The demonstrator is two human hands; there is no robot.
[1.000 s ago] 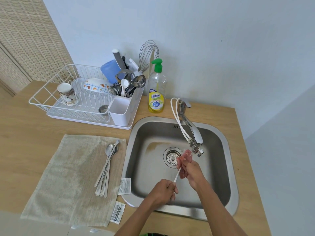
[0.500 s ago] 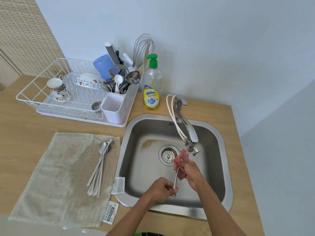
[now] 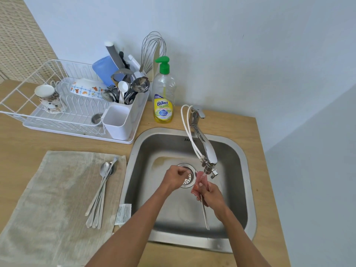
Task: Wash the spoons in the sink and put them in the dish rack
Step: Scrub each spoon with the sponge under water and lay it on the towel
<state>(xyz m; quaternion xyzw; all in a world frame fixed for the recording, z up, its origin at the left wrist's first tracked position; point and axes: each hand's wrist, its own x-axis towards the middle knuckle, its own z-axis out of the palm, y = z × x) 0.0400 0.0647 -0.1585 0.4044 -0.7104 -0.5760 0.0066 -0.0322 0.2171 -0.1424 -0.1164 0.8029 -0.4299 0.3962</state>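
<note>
Over the steel sink (image 3: pixel 248 189), my right hand (image 3: pixel 211 196) grips a pink mesh scrubber (image 3: pixel 200 182) wrapped around the bowl end of a long metal spoon (image 3: pixel 205 214). The spoon's handle points down toward me. The scrubber sits just under the faucet spout (image 3: pixel 209 162). My left hand (image 3: pixel 176 178) hovers above the drain with its fingers curled and nothing in them. Several more long spoons (image 3: pixel 101 193) lie in a bundle on the beige towel (image 3: pixel 48 199) left of the sink. The white dish rack (image 3: pixel 57 120) stands at the back left.
A white cutlery cup (image 3: pixel 118 122) with utensils behind it sits at the rack's right end, beside a green-capped soap bottle (image 3: pixel 163 105). A mug (image 3: pixel 48 98) and a patterned dish are in the rack. White hoses run along the faucet. The counter ends at the right.
My left hand let go of the spoon handle and moved up over the drain. The right hand now holds both spoon and scrubber alone. The view shifted slightly.
</note>
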